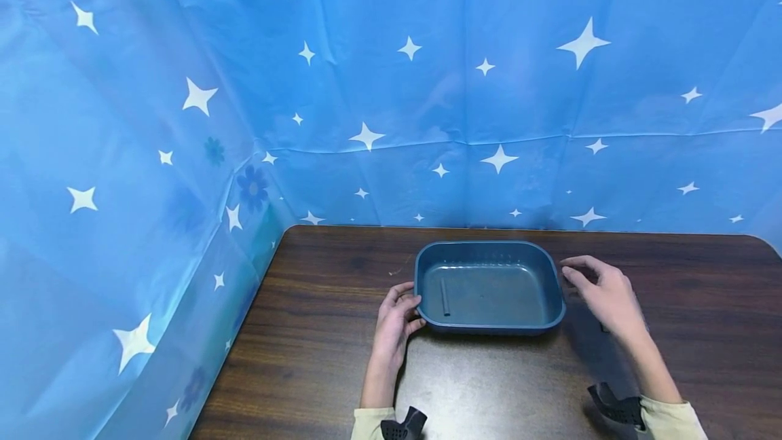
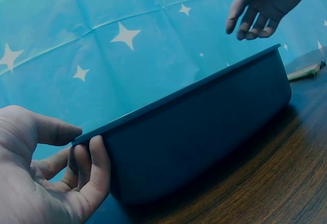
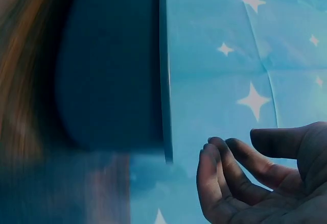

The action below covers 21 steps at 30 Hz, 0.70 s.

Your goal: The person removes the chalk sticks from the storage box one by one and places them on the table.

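Observation:
A dark blue rectangular plastic tub (image 1: 489, 326) with rounded corners sits on the wooden table. My left hand (image 1: 394, 324) grips its left end, thumb on the rim and fingers curled beneath the lip, as the left wrist view shows. On the other side, my right hand (image 1: 607, 294) hovers just off the right rim, its fingers loosely bent and holding nothing. The right wrist view shows a gap between those fingertips and the tub's edge. Inside the tub, toward the left, lies a short dark stick-like piece (image 1: 444, 297).
The brown wood-grain table (image 1: 311, 338) ends at a blue star-printed curtain (image 1: 464, 100) behind and on the left. Past the tub's far end, a small greenish object (image 2: 305, 73) lies on the table, mostly hidden by my right arm in the head view.

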{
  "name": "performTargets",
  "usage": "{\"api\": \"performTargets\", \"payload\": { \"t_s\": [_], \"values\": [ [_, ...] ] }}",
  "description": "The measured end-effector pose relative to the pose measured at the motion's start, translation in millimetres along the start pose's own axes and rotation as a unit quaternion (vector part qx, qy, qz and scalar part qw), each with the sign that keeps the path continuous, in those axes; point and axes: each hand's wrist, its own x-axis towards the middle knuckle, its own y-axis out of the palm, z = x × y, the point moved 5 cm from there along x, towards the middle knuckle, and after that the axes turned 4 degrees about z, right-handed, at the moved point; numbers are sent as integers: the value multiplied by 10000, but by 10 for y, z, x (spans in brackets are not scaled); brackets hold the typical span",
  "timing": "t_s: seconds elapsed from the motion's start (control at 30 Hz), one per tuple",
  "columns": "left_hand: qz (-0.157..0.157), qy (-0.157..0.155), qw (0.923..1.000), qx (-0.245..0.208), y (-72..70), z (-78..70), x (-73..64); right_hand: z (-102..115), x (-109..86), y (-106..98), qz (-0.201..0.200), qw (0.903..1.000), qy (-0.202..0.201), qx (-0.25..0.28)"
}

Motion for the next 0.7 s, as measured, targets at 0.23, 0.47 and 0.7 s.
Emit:
{"api": "performTargets", "payload": {
  "t_s": [0.23, 0.47, 0.7],
  "values": [
    [29, 11, 10000, 48, -4, 1, -4, 167, 90, 243, 179, 9984, -75, 527],
    [-9, 25, 10000, 15, -7, 0, -5, 333, 159, 507, 477, 9962, -185, 705],
    [31, 66, 10000, 17, -7, -12, -18, 517, 211, 816, 750, 9942, -320, 700]
  ]
}}
